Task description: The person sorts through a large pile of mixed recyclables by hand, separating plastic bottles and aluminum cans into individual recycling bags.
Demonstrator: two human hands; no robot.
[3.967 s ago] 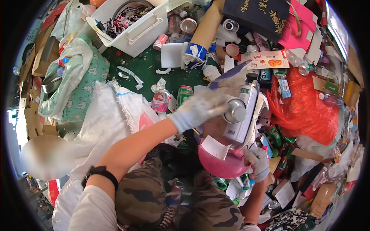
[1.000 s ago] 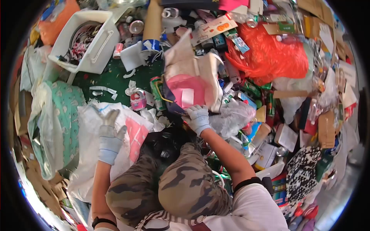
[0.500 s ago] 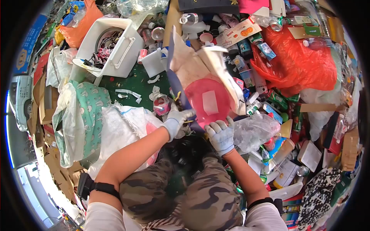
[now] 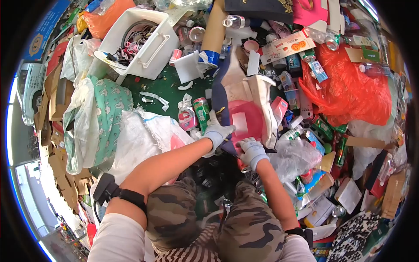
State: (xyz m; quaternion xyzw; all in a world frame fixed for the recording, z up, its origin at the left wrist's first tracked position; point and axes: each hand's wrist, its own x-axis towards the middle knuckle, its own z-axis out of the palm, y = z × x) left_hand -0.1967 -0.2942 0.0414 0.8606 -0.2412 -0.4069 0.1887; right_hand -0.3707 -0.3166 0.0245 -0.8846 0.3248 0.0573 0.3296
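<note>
A dark blue bag with a pale lining [image 4: 235,77] lies opened out in front of me, and a translucent pink round piece [image 4: 257,118] with a pale rectangle on it rests inside. My gloved left hand [image 4: 217,131] is closed on the bag's left edge. At the near edge of the bag, my gloved right hand [image 4: 252,152] is closed on the pink piece, its fingers curled. Just left of the bag stand a green can [image 4: 201,111] and a clear container with pink [image 4: 187,117].
A white bin [image 4: 150,48] holding tangled cords stands at the upper left. White sacks [image 4: 135,139] lie left of my hands. A red plastic bag [image 4: 345,87], bottles, cans and cardboard are heaped on the right. A cardboard tube [image 4: 214,32] lies beyond the bag.
The view has shifted, so the scene sits further right. The bag's opening looks narrower, and the green can beside it now shows. Both hands remain at the bag's near end.
</note>
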